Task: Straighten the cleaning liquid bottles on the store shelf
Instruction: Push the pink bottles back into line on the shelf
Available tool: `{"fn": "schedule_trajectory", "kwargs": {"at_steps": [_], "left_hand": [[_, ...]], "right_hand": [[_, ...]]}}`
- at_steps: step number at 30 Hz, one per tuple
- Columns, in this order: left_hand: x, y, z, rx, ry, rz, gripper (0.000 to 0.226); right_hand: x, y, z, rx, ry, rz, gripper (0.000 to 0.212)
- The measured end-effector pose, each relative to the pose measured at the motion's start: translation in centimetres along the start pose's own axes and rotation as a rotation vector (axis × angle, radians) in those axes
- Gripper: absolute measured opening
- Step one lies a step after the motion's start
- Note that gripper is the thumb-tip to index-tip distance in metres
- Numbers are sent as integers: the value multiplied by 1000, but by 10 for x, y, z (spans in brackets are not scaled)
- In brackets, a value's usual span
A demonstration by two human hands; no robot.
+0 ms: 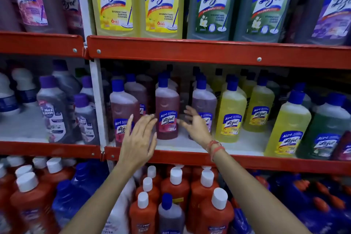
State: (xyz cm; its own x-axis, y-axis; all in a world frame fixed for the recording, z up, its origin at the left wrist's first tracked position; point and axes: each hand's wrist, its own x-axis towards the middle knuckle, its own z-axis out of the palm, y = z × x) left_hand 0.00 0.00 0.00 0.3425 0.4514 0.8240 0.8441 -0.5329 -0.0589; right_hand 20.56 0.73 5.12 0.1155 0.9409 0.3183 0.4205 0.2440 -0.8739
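Your landmark is the red bottle [167,109] standing upright on the white middle shelf [190,145], label facing you. It is translucent plastic with sloped shoulders and a blue screw cap, filled nearly to the neck with dark red liquid; its blue, white and red label reads "Lizol".

Your left hand [137,142] is just left of that bottle, fingers spread and empty, fingertips close to its side; whether they touch it you cannot tell. That hand partly covers a second red bottle [123,109] of the same shape, which leans slightly. Your right hand [196,126] is just right of the landmark, fingers apart and curled, gripping nothing, with a red thread band [215,148] at the wrist. Behind it stands a paler pink bottle [204,100] with the same blue cap.

Further right of the landmark are yellow bottles [230,112] of clear yellow liquid, then a green one [322,129].

The shelf edges are glossy red metal rails [209,51] with round screw heads. Above the landmark, larger flat-sided yellow jugs [136,2] and grey-green jugs [237,4] stand in a row. Below it, opaque orange bottles [175,186] with white caps crowd together. Left of the landmark, past the white upright [98,104], are grey bottles [54,108] with purple caps.
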Motion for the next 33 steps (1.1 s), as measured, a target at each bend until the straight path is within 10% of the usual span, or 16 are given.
{"fn": "schedule_trajectory", "kwargs": {"at_steps": [11, 33], "left_hand": [[-60, -4, 38, 118, -266, -82, 67], [-61, -5, 42, 148, -311, -120, 76]], "right_hand": [[29, 23, 42, 154, -87, 164, 71], [-25, 25, 30, 62, -100, 6, 68]]}}
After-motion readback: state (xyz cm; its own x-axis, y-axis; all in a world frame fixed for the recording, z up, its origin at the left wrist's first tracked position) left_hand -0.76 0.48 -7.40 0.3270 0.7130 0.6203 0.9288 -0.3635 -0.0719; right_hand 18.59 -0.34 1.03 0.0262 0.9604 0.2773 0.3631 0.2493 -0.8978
